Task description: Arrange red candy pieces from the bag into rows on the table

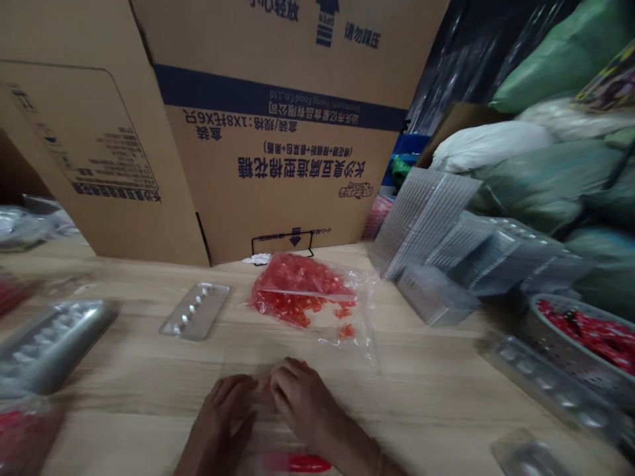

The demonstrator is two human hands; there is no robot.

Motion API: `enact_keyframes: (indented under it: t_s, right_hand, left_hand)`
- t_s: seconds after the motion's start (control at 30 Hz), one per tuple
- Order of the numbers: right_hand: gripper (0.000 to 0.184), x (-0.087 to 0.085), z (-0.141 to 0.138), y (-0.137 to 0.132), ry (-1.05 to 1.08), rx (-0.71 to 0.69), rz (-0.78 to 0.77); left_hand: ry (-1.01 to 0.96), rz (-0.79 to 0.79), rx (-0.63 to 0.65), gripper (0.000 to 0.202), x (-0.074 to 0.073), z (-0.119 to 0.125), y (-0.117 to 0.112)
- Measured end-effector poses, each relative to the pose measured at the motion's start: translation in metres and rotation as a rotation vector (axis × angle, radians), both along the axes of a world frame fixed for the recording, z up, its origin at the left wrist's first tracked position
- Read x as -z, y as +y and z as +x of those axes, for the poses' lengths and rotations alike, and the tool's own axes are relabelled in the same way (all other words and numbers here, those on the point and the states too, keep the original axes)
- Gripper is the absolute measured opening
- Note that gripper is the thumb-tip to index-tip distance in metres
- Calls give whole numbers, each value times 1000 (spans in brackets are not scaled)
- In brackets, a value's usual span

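My left hand (223,413) and my right hand (305,400) are close together above the table, fingers curled and fingertips almost meeting. What they pinch is blurred; a faint clear edge shows between them, and a speck of red peeks out behind the right fingers. Below the right wrist lies a glossy red item (310,463), partly cut off by the frame. Beyond the hands is a clear plastic bag (364,330) of small red translucent pieces (302,281), some lying loose near its mouth. A clear moulded blister tray (196,311) lies flat to the left of the bag.
A tall cardboard carton (278,211) stands at the back. On the left is a stack of trays (54,340). To the right are upright stacked clear trays (421,218), another tray stack (555,387) and a white basket (546,330) of red packets. Large sacks (555,178) rise behind.
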State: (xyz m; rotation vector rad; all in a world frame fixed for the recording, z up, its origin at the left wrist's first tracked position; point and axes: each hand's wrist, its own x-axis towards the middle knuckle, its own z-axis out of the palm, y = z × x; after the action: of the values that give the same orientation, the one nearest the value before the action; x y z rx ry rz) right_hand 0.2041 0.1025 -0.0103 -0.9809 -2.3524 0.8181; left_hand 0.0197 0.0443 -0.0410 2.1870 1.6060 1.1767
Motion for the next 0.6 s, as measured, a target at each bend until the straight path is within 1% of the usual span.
enact_keyframes:
  t_s: [0.03, 0.07, 0.1, 0.13, 0.23, 0.3, 0.37, 0.43, 0.47, 0.53, 0.6]
  right_hand:
    - [17, 3, -1, 7, -87, -68, 114]
    - [15, 6, -2, 12, -160, -128, 174]
    - [14, 9, -4, 16, -210, -168, 197]
    - [13, 12, -6, 19, -239, -180, 201]
    - [13, 12, -5, 24, -222, -163, 167]
    - [15, 6, 4, 28, -116, -125, 103]
    - [17, -1, 20, 34, 6, -17, 35]
    - [18, -4, 35, 38, 50, 87, 2]
    - [18, -3, 42, 39, 38, 103, 0]
    - [20, 1, 50, 38, 12, 91, -21]
    - [17, 7, 51, 34, 76, 130, -112]
  left_hand:
    - [58, 47, 21, 27, 3, -3, 6]
    - [90, 73, 52, 19, 6, -5, 10]
    - [103, 84, 80, 15, 9, -6, 13]
    - [104, 82, 97, 14, 11, -7, 15]
    - [97, 30, 107, 14, 17, -6, 12]
    - [81, 0, 113, 13, 19, -4, 9]
    - [43, -7, 105, 13, 18, -3, 7]
    - [6, -21, 83, 14, 17, -2, 6]
    - [-6, -23, 73, 14, 16, -3, 6]
    - [-7, -3, 60, 14, 13, -4, 6]
    - [-7, 48, 43, 13, 9, -3, 4]
